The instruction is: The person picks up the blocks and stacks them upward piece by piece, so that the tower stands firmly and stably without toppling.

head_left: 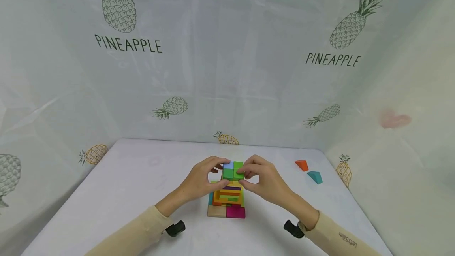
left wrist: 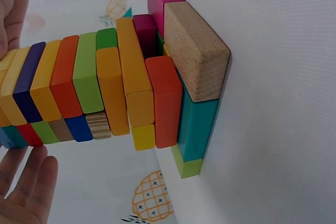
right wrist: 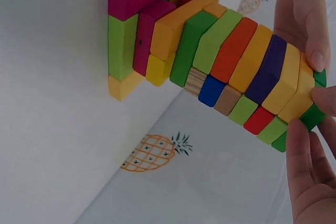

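A tall tower of coloured wooden blocks [head_left: 227,199] stands on the table, topped by green cubes [head_left: 228,174] and a light blue cube [head_left: 228,165]. My left hand [head_left: 199,180] holds the top from the left, thumb in front and fingers behind. From the right, my right hand [head_left: 267,179] pinches the green cube [head_left: 238,176] at the front right corner. Stacked layers of orange, yellow and purple blocks [left wrist: 30,82] show in the left wrist view. In the right wrist view, the right hand [right wrist: 310,187] has fingertips against the top end.
An orange block [head_left: 302,165] and a teal block [head_left: 315,177] lie apart at the right rear of the white table [head_left: 160,161]. A pineapple-print cloth [head_left: 227,70] hangs behind. The tower's base includes a magenta block [head_left: 235,212] and a bare-wood block [head_left: 217,211].
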